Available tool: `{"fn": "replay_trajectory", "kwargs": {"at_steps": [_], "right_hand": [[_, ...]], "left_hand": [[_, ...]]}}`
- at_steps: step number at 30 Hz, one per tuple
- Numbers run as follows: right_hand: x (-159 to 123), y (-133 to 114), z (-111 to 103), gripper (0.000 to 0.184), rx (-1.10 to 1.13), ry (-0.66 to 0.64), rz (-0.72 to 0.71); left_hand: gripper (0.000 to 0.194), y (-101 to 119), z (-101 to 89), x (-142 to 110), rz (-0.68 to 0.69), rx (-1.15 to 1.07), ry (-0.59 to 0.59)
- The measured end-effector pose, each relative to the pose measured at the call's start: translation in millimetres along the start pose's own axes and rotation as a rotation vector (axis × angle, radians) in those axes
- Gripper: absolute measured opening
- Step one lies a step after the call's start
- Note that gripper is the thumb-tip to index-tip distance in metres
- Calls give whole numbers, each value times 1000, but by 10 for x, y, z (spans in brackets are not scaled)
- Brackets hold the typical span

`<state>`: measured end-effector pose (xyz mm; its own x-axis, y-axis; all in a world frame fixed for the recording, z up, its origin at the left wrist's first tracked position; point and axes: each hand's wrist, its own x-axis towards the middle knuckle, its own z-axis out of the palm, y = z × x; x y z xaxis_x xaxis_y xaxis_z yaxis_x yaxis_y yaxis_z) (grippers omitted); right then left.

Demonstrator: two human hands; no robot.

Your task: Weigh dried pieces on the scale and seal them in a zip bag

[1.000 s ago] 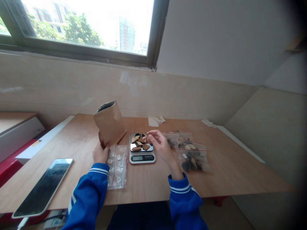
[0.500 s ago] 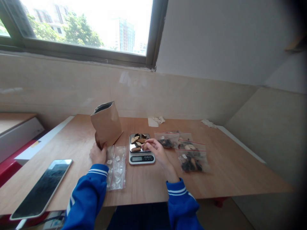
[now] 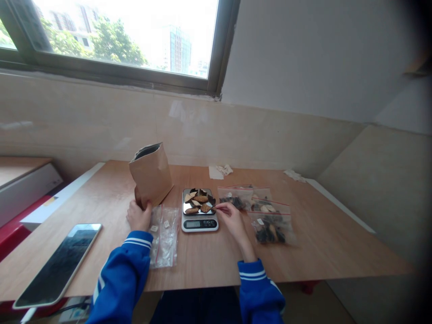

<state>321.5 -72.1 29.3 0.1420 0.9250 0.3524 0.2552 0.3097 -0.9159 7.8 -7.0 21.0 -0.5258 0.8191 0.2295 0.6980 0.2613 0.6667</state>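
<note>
**Brown kraft paper pouch (image 3: 150,175) gripped by left hand (image 3: 138,216); right hand (image 3: 232,220) at scale pan**

Left fingers close around the pouch's lower corner, and the pouch stands slightly tilted above them. Right thumb and forefinger are nearly closed at the pan's right edge; any hold on a piece cannot be confirmed. Dried brown slices (image 3: 199,200) lie on the digital scale (image 3: 199,223), just left of those fingertips. Zip bags (image 3: 272,227) of similar slices lie to their right.
</note>
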Motion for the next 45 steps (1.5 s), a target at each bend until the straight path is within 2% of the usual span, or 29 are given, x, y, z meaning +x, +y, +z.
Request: {"fn": "replay_trajectory", "kwargs": {"at_steps": [7,13,17,21,26,29,31,32,34,40,42,45], "right_hand": [[-49,91,8,13,-32,-3,-33],[-52,86,31,23,-126,-37,-110],[-60,117,14,27,-116,43,-100],[-74,195,-52,28,-134,151,-65],[-111,266,-108,27,-139,196,-24],[-122,279,-110,27,-137,182,-16],[-121,282,-101,27,-131,169,-11],[-119,285,-93,27,-128,164,-11],[-116,292,-76,27,-122,155,-15],[-135,325,-45,27,-152,123,-49],[-148,321,-36,27,-186,130,-67],[-169,260,17,27,-323,177,-142]], "left_hand": [[46,13,-2,-13,5,-14,12],[47,5,-14,0,10,-21,-24],[48,-17,6,-12,24,-90,0],[52,10,6,-78,103,-221,115],[50,63,-57,-132,182,-429,389],[39,53,-107,-162,177,-474,556],[25,46,-148,-220,222,-465,614],[19,48,-173,-262,265,-455,605],[11,62,-227,-362,364,-426,492],[26,4,-310,-513,489,-285,-224],[31,-91,-291,-491,549,-206,-336],[33,-235,-240,-481,585,-93,-377]]}}
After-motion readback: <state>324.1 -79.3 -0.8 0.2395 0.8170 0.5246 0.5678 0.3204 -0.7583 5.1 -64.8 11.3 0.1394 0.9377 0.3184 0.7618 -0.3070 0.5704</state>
